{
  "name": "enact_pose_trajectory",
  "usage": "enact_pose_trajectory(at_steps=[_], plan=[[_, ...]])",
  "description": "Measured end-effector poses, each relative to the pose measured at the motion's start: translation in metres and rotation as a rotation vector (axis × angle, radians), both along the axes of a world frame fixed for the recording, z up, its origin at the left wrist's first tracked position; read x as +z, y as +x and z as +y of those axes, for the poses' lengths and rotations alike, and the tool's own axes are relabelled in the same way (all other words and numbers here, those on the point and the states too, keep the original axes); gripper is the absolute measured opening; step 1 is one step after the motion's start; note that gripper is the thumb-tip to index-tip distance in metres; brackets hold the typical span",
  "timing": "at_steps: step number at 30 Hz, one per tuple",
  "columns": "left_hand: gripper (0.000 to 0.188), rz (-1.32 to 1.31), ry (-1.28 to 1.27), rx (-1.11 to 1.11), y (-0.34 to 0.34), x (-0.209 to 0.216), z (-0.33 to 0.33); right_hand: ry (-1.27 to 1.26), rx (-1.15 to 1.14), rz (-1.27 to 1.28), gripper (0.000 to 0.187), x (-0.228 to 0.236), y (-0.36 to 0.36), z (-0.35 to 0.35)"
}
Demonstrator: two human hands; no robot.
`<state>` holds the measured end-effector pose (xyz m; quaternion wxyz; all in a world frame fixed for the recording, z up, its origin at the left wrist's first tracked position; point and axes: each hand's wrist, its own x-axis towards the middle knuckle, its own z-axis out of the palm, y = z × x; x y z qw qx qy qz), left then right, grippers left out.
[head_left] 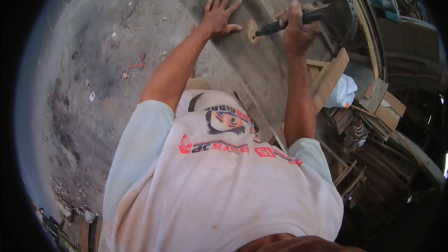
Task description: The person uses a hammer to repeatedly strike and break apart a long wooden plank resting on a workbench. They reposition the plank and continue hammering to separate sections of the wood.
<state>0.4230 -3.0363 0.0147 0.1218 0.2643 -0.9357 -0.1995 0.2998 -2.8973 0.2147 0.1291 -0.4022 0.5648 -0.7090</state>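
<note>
My left hand (218, 17) lies flat on a dark grey-brown wooden board (240, 58), fingers spread and holding nothing. The board runs slantwise in front of me. My right hand (300, 27) is wrapped round a long, black, rod-shaped tool (275, 27), thumb up along it. Its narrow end points left and meets the board, or stops just above it, at a pale tan patch (253, 30) to the right of my left hand. The tool's exact kind is too dark to make out. Its thicker end shows past my fist.
Wood offcuts (333, 77) are piled right of my right forearm, next to a white plastic bag (343, 91). A curved frame edge (368, 28) rises at the upper right. Grey dirt ground (102, 60) with scattered litter lies to the left.
</note>
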Motion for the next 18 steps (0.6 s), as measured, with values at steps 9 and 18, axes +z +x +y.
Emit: enact_pose_trajectory(at_steps=[9,18], plan=[[0.102,0.019,-0.002,-0.004,-0.002,-0.001,0.007,0.147,-0.014,0.197,0.027,0.001,0.01,0.004],[0.109,0.079,-0.121,0.07,-0.008,-0.005,0.011,0.178,-0.043,0.345,0.028,0.034,0.044,0.067]])
